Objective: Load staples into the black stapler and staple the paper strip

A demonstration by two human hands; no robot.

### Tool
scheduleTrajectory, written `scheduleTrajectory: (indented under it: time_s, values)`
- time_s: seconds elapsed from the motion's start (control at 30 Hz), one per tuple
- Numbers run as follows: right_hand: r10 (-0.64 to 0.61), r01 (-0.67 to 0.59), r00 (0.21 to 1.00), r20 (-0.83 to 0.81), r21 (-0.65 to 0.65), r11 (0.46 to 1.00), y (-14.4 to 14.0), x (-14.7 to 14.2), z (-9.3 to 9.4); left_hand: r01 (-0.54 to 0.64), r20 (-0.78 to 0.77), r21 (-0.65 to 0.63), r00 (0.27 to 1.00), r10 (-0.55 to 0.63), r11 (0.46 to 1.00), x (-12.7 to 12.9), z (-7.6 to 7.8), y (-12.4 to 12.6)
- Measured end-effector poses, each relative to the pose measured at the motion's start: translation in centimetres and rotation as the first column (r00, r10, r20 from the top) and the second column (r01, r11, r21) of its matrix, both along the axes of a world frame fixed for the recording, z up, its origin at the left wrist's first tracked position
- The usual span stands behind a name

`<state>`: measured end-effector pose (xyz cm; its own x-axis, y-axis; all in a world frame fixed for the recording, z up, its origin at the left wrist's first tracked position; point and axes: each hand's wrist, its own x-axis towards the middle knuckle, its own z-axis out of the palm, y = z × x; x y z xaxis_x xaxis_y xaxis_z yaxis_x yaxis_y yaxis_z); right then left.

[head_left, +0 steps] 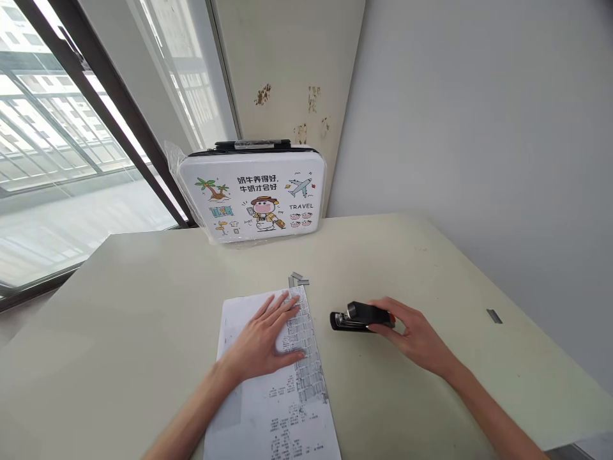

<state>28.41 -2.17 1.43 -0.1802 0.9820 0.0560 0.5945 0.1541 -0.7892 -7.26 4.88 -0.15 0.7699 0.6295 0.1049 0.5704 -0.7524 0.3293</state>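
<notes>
My left hand (268, 338) lies flat with fingers spread on a printed sheet of paper (258, 409). Rows of staples seem to cover a strip along the paper's right side (309, 358). To the right of the paper, my right hand (407, 332) is closed around the back of a black stapler (366, 313), which rests on the table and points left. Its jaw shows a small gap at the front. Just beyond the paper's top edge lie several grey staple strips (297, 280).
A white cartoon-printed case (253, 198) in clear plastic stands at the back of the pale table (119, 332). Another staple strip (494, 316) lies near the right edge. A grey wall (479, 128) borders the right, a window (71, 140) the left.
</notes>
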Motion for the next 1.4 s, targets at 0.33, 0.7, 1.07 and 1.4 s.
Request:
scheduleTrajectory:
  time_s: [0.33, 0.7, 1.07, 1.4]
  values:
    - [0.003, -0.005, 0.999, -0.046, -0.049, 0.999, -1.7, 2.5, -3.0, 0.007, -0.015, -0.015, 1.0, -0.007, 1.0, -0.4, 0.4, 0.6]
    - [-0.182, 0.184, 0.97, -0.161, 0.001, 0.983, -1.9, 2.6, -4.7, -0.033, 0.019, -0.014, 0.999, 0.033, 0.999, -1.1, 0.5, 0.5]
    - [-0.327, 0.315, 0.914, -0.24, -0.088, 0.945, -1.9, 2.5, -5.1, -0.233, 0.056, 0.051, 0.972, 0.23, 0.971, -2.8, -0.4, 1.3]
    - [-0.278, 0.27, 0.942, -0.188, -0.065, 0.961, -1.7, 2.4, -5.5, -0.218, 0.039, 0.026, 0.975, 0.217, 0.976, -2.9, 0.1, 1.4]
